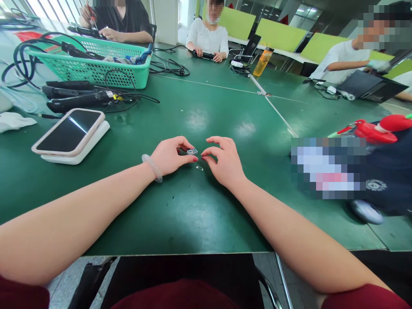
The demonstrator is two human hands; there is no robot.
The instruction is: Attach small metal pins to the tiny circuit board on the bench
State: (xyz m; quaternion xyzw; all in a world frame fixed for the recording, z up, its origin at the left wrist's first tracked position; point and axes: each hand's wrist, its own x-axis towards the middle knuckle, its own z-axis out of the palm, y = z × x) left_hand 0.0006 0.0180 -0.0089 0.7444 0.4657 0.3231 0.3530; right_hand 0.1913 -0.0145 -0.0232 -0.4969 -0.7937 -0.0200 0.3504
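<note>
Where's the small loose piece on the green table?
In the head view, the small loose piece lies near the centre, just below the gap between the left hand and the right hand.

no words legible, round white emblem (pixel 373 185) printed on dark fabric (pixel 391 165), lettering alongside blurred, yellow tag (pixel 117 98) seen among black devices (pixel 79 102), unreadable

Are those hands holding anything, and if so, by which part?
The left hand holds a small bunch of silvery pieces by the side toward the palm; exact contact is hidden. Nothing shows in the right hand.
</note>
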